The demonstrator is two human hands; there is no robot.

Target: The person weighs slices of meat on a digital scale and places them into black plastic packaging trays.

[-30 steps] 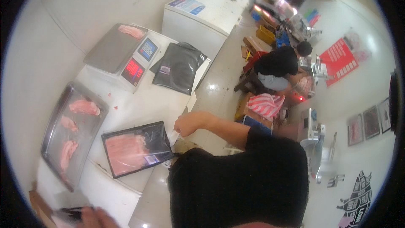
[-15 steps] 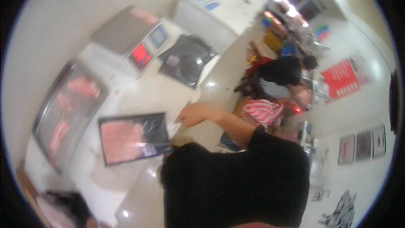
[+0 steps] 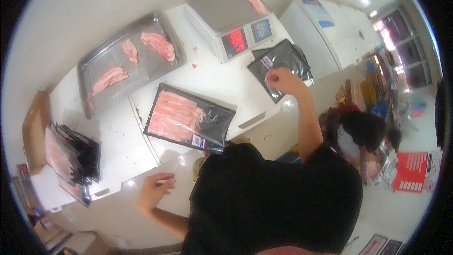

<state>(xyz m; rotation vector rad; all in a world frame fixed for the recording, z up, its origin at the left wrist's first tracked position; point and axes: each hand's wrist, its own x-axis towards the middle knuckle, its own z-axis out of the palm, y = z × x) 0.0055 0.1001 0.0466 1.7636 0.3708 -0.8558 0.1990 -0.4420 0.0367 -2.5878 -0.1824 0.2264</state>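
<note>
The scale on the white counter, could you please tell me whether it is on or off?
The scale is on: red digits glow on its display.

The scene is bright but slightly hazy. Strong light glares through the window (image 3: 401, 35) at upper right — blown out to pinkish white in patches — and another pale highlight shines up to its left. Small white glints dot the floor (image 3: 137, 222); sheen streaks the pack (image 3: 188, 119) and the black bags (image 3: 289, 55). The shirt (image 3: 273, 198) sinks into near-featureless black. Far things at right look soft, fisheye bends the tabletop (image 3: 113, 146) edges, and a dark, blue-fringed ring closes the corners.
</note>
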